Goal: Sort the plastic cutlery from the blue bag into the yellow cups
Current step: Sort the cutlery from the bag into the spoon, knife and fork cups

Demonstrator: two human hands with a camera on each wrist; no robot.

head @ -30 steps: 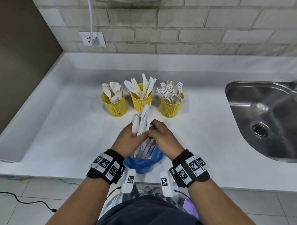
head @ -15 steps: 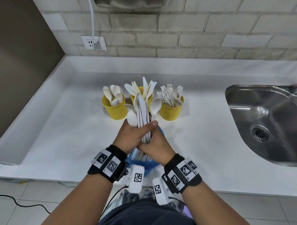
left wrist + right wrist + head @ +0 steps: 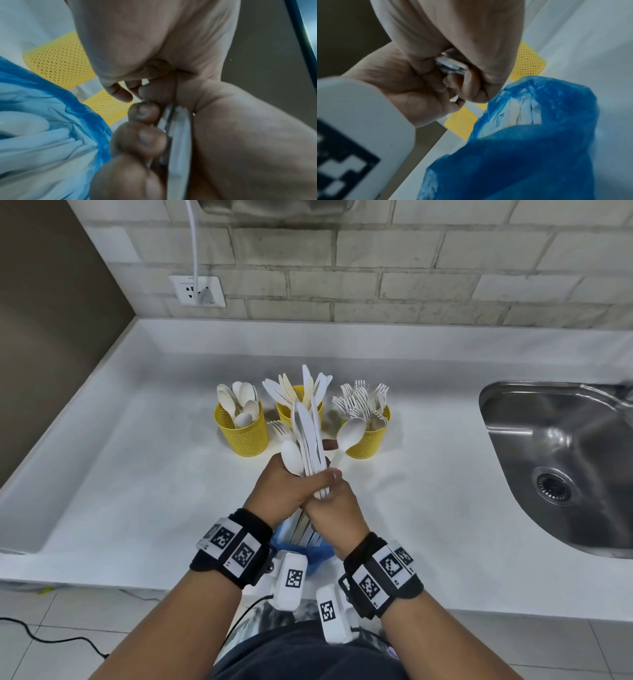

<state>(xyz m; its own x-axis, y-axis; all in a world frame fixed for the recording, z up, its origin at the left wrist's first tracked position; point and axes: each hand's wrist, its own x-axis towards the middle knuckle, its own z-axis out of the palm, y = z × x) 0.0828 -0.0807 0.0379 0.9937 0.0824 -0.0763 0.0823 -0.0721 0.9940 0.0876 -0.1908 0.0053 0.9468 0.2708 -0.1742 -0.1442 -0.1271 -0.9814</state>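
Note:
Both hands hold one upright bundle of white plastic cutlery (image 3: 307, 440) above the blue bag (image 3: 310, 553), which lies at the counter's near edge. My left hand (image 3: 291, 491) grips the bundle with its thumb across the front. My right hand (image 3: 334, 506) grips the handles just below. One spoon (image 3: 349, 433) leans out to the right. Behind stand three yellow cups: spoons (image 3: 246, 436), knives (image 3: 297, 407), forks (image 3: 369, 440). In the wrist views curled fingers close on the white handles (image 3: 179, 142) (image 3: 452, 65) next to the blue bag (image 3: 42, 135) (image 3: 539, 135), which holds more cutlery.
A steel sink (image 3: 561, 460) is set into the white counter (image 3: 137, 481) on the right. A wall socket (image 3: 198, 290) with a white cable sits on the brick wall behind. A dark side wall borders the counter on the left.
The bundle has risen out of the blue bag toward the cups. My right hand slid under my left on the handles, and one spoon has swung out to the right.

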